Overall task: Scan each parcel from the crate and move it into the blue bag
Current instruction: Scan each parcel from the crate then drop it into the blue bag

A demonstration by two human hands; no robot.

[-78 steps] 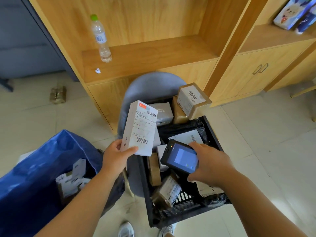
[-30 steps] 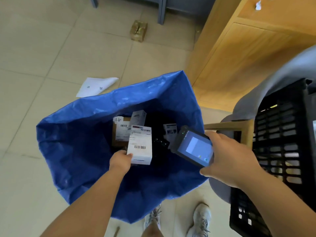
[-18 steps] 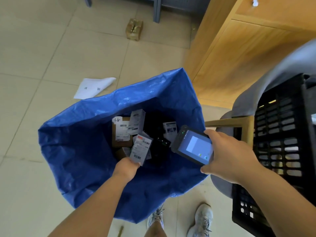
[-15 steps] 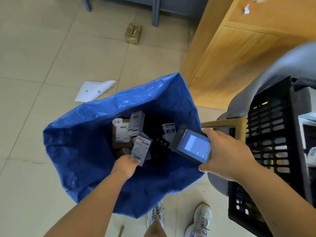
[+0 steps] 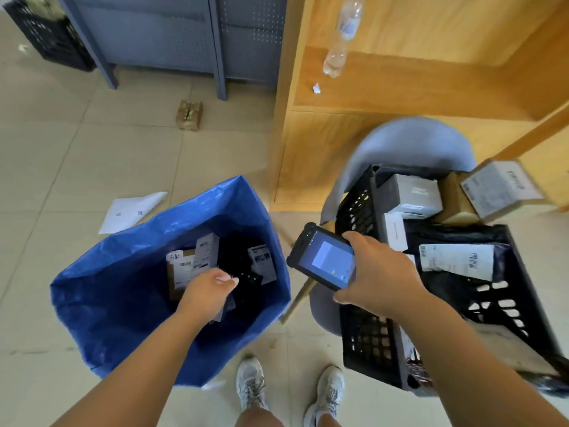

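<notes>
Grip released: left hand (image 5: 209, 291) hangs loose over blue bag (image 5: 123, 303); right hand (image 5: 378, 278) holds scanner (image 5: 323, 260).

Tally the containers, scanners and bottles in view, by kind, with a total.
Blue bag: 1
Black crates: 2
Handheld scanner: 1
Water bottle: 1
Total: 5
</notes>
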